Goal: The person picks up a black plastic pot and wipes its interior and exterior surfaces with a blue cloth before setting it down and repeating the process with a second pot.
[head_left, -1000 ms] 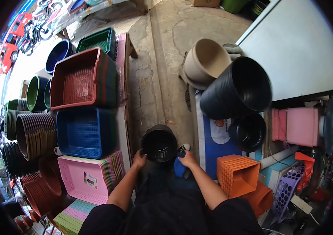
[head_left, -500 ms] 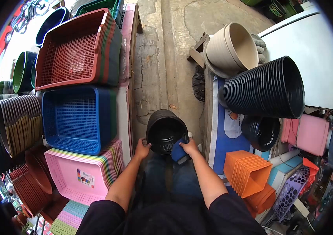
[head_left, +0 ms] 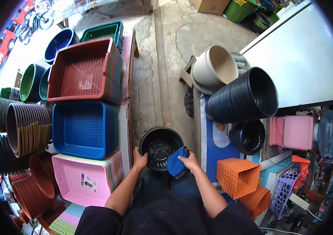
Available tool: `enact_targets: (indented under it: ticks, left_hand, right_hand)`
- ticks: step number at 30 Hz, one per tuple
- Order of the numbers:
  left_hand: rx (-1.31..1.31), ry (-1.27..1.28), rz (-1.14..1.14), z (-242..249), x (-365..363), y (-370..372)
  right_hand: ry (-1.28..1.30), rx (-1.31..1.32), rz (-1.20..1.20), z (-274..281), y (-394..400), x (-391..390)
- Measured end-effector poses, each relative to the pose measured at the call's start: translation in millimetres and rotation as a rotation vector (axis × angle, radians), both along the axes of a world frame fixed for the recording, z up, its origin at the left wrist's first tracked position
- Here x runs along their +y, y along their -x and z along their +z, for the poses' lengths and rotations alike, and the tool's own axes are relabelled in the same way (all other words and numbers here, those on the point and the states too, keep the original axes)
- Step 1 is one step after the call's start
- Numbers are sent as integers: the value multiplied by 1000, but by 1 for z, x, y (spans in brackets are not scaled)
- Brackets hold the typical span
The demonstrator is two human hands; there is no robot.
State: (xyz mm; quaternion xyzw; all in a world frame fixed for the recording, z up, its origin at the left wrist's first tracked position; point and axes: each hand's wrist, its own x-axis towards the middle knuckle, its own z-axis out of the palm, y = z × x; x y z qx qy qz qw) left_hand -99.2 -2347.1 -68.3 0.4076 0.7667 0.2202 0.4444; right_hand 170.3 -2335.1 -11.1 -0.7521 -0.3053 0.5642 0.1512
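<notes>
A round black pot (head_left: 159, 148) is held in front of my legs, its open top facing up toward me. My left hand (head_left: 140, 159) grips its left rim, fingers wrapped round the edge. A folded blue cloth (head_left: 176, 162) lies over the pot's lower right rim. My right hand (head_left: 189, 160) pinches this cloth at the pot's right side. The pot's inside shows some lighter marks or reflections.
Stacked red baskets (head_left: 78, 74), blue baskets (head_left: 81, 127) and pink baskets (head_left: 70, 180) line the left side. On the right stand beige pots (head_left: 213, 68), a black pot stack (head_left: 237, 96) and orange square pots (head_left: 235, 176). Concrete floor (head_left: 160, 74) runs between.
The pot's opening now faces more upward and shows rounder. The blue cloth has spread out more over its right rim. The view has shifted, showing more floor at the top.
</notes>
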Motion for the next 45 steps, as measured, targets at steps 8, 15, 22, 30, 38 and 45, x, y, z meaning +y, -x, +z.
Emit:
enact_targets:
  ticks: [8, 15, 22, 30, 38, 45]
  left_hand:
    - [-472, -212, 212, 115, 17, -18]
    - [-474, -451, 127, 209, 20, -54]
    - [-665, -445, 185, 257, 9, -105]
    - [-651, -593, 288, 273, 20, -72]
    - [-610, -562, 286, 295, 20, -72]
    - [-659, -484, 245, 300, 22, -63]
  right_hand:
    - [55, 392, -220, 114, -27, -8]
    - [-392, 522, -304, 182, -2, 27]
    - [-574, -36, 298, 137, 57, 72]
    - [-469, -208, 1526, 137, 46, 86]
    - [-660, -653, 1821, 152, 24, 140]
    - [-1063, -332, 1643, 119, 42, 156]
